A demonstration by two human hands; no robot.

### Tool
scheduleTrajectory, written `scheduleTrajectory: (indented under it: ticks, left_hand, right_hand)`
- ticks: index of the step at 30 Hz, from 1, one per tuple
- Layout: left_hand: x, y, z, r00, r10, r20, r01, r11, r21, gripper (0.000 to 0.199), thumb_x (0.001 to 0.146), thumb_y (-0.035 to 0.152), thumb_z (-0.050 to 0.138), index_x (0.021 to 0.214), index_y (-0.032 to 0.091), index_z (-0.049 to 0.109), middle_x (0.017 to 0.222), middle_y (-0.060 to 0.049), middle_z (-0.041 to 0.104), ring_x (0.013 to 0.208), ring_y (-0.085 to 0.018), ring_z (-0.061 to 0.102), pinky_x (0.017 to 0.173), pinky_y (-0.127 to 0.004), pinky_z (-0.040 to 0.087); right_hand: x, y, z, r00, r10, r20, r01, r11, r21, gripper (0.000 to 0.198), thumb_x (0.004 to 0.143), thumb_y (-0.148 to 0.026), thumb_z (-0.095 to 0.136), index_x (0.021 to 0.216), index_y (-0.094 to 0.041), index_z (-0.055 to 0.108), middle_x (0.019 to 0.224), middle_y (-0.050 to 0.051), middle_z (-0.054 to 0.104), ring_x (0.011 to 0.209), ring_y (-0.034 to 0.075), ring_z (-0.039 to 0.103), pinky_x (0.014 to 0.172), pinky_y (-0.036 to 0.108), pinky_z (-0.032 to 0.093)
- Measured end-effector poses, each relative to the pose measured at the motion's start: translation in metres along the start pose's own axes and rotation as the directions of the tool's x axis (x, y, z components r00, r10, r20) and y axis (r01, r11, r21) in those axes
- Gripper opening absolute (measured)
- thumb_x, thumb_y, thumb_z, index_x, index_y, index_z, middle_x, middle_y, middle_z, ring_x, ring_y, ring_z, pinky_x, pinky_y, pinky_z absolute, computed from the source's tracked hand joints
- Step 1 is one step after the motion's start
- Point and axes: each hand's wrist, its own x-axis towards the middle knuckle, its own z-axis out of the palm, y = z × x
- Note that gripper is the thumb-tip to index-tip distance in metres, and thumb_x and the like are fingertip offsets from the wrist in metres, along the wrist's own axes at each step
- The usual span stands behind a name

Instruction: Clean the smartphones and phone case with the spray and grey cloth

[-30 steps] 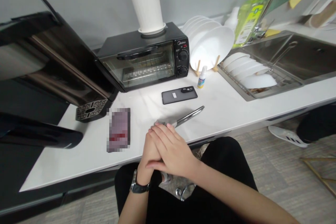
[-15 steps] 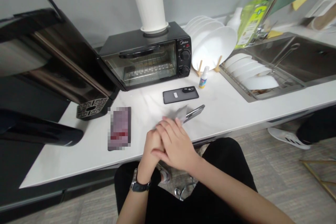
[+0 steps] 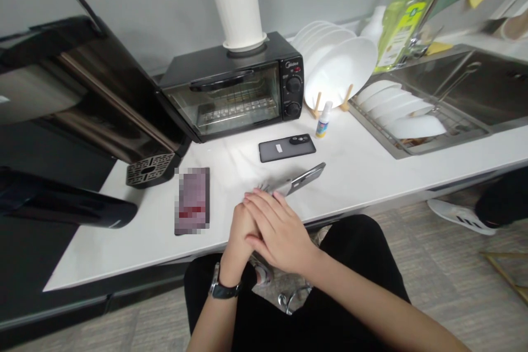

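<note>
Over the counter's front edge, my right hand (image 3: pixel 280 225) lies across my left hand (image 3: pixel 239 231), with its fingers bent around it. A slim grey phone (image 3: pixel 310 175) sticks out tilted beyond the fingers; my left hand seems closed on its hidden end. Bits of a thin grey cloth (image 3: pixel 282 187) show by the right fingertips, along the phone. Behind lies a dark translucent phone case (image 3: pixel 287 148) with a camera cutout. A small spray bottle (image 3: pixel 324 121) stands upright past it. Left of my hands is a flat rectangular item (image 3: pixel 193 198), blurred by pixels.
A black toaster oven (image 3: pixel 239 99) at the back carries a white pot (image 3: pixel 237 5) of sticks. White plates (image 3: pixel 342 74) stand in a rack beside it. To the right is a sink (image 3: pixel 490 93) with bowls. A dark machine (image 3: pixel 124 88) fills the left. Another person's shoe (image 3: pixel 460 217) shows below.
The cloth, which stood up beyond my right fingertips, now lies lower and farther left along the phone. The hands stay overlapped. The whole view has shifted slightly.
</note>
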Motion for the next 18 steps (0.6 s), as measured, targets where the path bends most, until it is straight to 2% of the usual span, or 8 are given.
scheduleTrajectory:
  ticks: [3,5,8,10,12,15,16,18]
  left_hand:
    - [-0.002,0.000,-0.002,0.998,0.040,0.044,-0.043,0.997,0.057,0.021,0.087,0.014,0.052,0.069,0.020,0.061,0.065,-0.006,0.069,0.057,-0.020,0.063,0.058,-0.029,0.045]
    - [-0.002,0.004,-0.004,1.000,0.008,0.030,-0.011,0.995,0.096,0.024,0.090,0.014,0.050,0.069,0.020,0.061,0.065,-0.006,0.069,0.057,-0.020,0.062,0.058,-0.029,0.043]
    - [-0.001,0.011,-0.006,0.998,-0.046,0.042,0.044,0.998,0.042,0.020,0.096,0.021,0.053,0.084,0.018,0.069,0.071,-0.006,0.073,0.061,-0.020,0.066,0.060,-0.028,0.045]
    - [-0.001,0.014,-0.006,0.996,-0.050,0.070,0.053,0.998,-0.043,0.019,0.102,0.030,0.057,0.101,0.018,0.072,0.080,-0.005,0.077,0.069,-0.019,0.071,0.065,-0.026,0.047]
    - [-0.001,0.016,-0.005,0.996,-0.040,0.076,0.047,0.995,-0.083,0.022,0.104,0.037,0.059,0.110,0.020,0.072,0.087,-0.004,0.079,0.074,-0.019,0.073,0.069,-0.025,0.048]
    - [-0.001,0.013,-0.001,0.997,-0.040,0.066,0.042,0.998,-0.041,0.021,0.104,0.036,0.059,0.107,0.020,0.072,0.084,-0.004,0.078,0.072,-0.019,0.072,0.068,-0.026,0.048]
    - [-0.001,0.011,0.000,0.997,-0.042,0.061,0.043,0.999,-0.007,0.019,0.103,0.033,0.058,0.102,0.020,0.072,0.082,-0.004,0.077,0.071,-0.020,0.072,0.067,-0.027,0.048]
    - [-0.001,0.006,0.002,0.998,-0.048,0.039,0.046,0.996,0.071,0.017,0.099,0.022,0.056,0.090,0.019,0.071,0.075,-0.006,0.074,0.068,-0.022,0.070,0.064,-0.029,0.047]
  right_hand:
    - [0.021,0.000,-0.002,0.985,0.114,-0.131,-0.112,0.993,0.021,0.038,0.111,-0.031,0.038,0.132,-0.014,0.064,0.128,0.015,0.072,0.116,0.027,0.064,0.100,0.044,0.047]
    - [0.033,0.015,-0.008,0.988,0.119,-0.099,-0.127,0.988,-0.083,0.034,0.112,-0.031,0.040,0.117,-0.015,0.069,0.112,0.012,0.074,0.102,0.026,0.064,0.085,0.041,0.044]
    - [0.035,0.054,-0.024,0.998,0.069,0.006,-0.065,0.965,-0.255,0.037,0.112,-0.035,0.044,0.089,-0.018,0.069,0.086,0.007,0.070,0.087,0.025,0.059,0.079,0.042,0.037]
    - [0.029,0.083,-0.037,0.993,0.113,-0.041,-0.121,0.939,-0.323,0.042,0.112,-0.032,0.042,0.080,-0.020,0.066,0.080,0.006,0.068,0.081,0.024,0.056,0.077,0.042,0.035]
    - [0.024,0.102,-0.046,0.968,0.208,-0.141,-0.245,0.905,-0.347,0.043,0.112,-0.028,0.039,0.078,-0.021,0.065,0.078,0.006,0.068,0.080,0.025,0.054,0.078,0.042,0.035]
    - [0.023,0.087,-0.035,0.945,0.246,-0.217,-0.305,0.902,-0.306,0.039,0.110,-0.023,0.039,0.082,-0.021,0.066,0.087,0.008,0.070,0.090,0.027,0.055,0.091,0.045,0.037]
    - [0.025,0.071,-0.026,0.952,0.221,-0.211,-0.276,0.918,-0.283,0.036,0.109,-0.023,0.040,0.085,-0.021,0.067,0.091,0.008,0.071,0.094,0.028,0.055,0.096,0.046,0.036]
    - [0.030,0.037,-0.006,0.987,0.104,-0.119,-0.127,0.970,-0.206,0.032,0.109,-0.026,0.044,0.087,-0.021,0.067,0.090,0.007,0.069,0.092,0.026,0.054,0.096,0.044,0.038]
